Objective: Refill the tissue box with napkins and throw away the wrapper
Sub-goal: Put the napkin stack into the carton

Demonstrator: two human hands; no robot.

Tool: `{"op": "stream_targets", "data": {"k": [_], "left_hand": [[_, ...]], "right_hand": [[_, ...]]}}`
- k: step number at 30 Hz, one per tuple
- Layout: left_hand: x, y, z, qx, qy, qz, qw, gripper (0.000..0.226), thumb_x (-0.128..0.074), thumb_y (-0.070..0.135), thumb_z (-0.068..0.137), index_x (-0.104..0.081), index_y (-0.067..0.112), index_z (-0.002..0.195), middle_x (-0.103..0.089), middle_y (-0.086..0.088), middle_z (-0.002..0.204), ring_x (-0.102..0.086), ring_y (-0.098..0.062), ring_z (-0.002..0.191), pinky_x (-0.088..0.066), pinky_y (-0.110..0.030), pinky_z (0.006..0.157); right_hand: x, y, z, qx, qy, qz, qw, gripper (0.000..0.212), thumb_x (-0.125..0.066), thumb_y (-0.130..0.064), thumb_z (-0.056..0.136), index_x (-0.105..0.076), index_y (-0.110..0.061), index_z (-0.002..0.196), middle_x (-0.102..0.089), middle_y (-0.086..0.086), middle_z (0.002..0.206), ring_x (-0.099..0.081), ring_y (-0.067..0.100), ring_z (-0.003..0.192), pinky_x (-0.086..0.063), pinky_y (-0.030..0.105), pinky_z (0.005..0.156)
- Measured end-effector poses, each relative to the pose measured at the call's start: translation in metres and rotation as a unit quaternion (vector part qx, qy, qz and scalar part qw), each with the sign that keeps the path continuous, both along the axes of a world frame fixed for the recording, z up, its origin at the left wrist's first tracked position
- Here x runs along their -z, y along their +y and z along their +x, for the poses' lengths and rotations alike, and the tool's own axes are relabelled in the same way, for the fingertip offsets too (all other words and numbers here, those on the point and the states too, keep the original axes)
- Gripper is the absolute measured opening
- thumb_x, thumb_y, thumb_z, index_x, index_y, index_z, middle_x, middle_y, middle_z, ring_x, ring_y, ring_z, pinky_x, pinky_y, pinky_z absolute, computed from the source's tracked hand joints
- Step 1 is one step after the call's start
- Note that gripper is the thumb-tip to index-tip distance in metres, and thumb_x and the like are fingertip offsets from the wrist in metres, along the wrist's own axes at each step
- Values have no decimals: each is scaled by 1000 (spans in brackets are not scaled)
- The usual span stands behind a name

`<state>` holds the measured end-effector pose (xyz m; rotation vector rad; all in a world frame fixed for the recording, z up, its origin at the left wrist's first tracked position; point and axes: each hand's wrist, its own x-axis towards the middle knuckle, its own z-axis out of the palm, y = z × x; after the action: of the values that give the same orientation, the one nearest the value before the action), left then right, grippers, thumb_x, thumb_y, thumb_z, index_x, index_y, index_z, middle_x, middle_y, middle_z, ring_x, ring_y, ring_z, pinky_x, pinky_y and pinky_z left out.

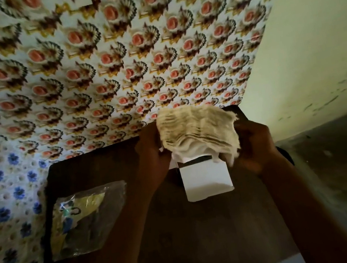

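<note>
A thick stack of pale napkins [197, 130] is bent into an arch between my two hands. My left hand [152, 155] grips its left side and my right hand [254, 147] grips its right side. The stack's lower end sits in the open top of a white tissue box [206, 180], which stands on a dark table [185, 232]; its front flap hangs toward me. The clear plastic wrapper [86, 219], crumpled and flat, lies on the table to the left of my left forearm.
The table's far edge meets a flower-patterned wall covering [110, 61]. A blue-flowered surface [1, 194] lies beyond the table's left edge. A plain pale wall [313, 39] stands at the right, with grey floor [345, 160] below it.
</note>
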<state>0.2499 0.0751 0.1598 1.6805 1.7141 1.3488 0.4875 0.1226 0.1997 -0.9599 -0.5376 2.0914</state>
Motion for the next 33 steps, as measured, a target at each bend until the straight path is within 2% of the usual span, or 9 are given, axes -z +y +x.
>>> {"op": "stream_targets", "data": {"k": [4,8,12,16,18,21,24,28,33], "left_hand": [[-7,18,13,-4,-158,-79,984,52,-65,11,93,-50,6,142,-61,9,130,-61,-7,124,-47,-42,112],[-5,36,19,-28,-204,-117,972,50,-63,2,95,-51,36,129,-57,30,123,-55,22,111,-46,-16,102],[-6,41,22,-21,-222,-114,968,52,-63,2,95,-47,27,137,-57,24,126,-56,18,113,-44,-6,95],[-8,45,23,-18,-224,-124,967,55,-63,9,96,-44,15,147,-56,11,133,-53,4,119,-43,-10,98],[-10,46,25,-19,-231,-130,964,54,-63,8,96,-45,14,146,-58,16,126,-54,10,113,-47,-7,94],[-10,47,25,-22,-232,-145,962,53,-64,9,95,-45,15,144,-57,24,120,-55,17,106,-47,-2,87],[-9,47,24,-6,-235,-159,959,47,-61,6,96,-46,21,138,-54,25,118,-56,28,96,-46,1,82],[-6,43,23,15,-222,-181,958,45,-56,8,100,-42,23,139,-52,27,121,-53,32,96,-45,2,82],[-2,36,17,51,-188,-239,951,70,-67,12,93,-32,19,153,-53,24,127,-57,16,110,-48,-3,82]], "right_hand": [[-4,13,16,-71,-48,85,993,52,-53,-8,62,-66,-6,112,-64,24,83,-61,34,66,-45,35,66],[-4,28,26,-150,-280,269,909,42,-61,8,69,-69,-24,95,-66,13,61,-55,21,40,-43,24,40],[4,39,26,-187,-436,397,786,68,-94,-22,67,-57,-32,122,-64,-20,108,-68,9,90,-57,19,73],[31,55,19,-219,-527,401,717,118,-93,-71,35,-40,-46,137,-48,-8,137,-50,17,126,-55,45,98],[42,60,15,-198,-506,399,739,117,-95,-68,36,-39,-49,137,-44,-9,139,-45,14,132,-54,40,100],[38,62,9,-146,-399,386,819,82,-97,-19,62,-52,-30,130,-58,-11,125,-56,3,121,-56,13,82],[40,70,8,-121,-332,349,868,72,-89,-2,70,-55,-12,133,-68,-1,121,-68,13,112,-62,26,82],[48,78,7,-144,-346,355,857,69,-86,7,69,-58,-7,131,-69,-7,116,-67,-10,100,-56,11,77],[58,79,1,-129,-366,353,851,49,-85,7,72,-65,-6,115,-67,-12,104,-65,-19,88,-55,8,80]]}}
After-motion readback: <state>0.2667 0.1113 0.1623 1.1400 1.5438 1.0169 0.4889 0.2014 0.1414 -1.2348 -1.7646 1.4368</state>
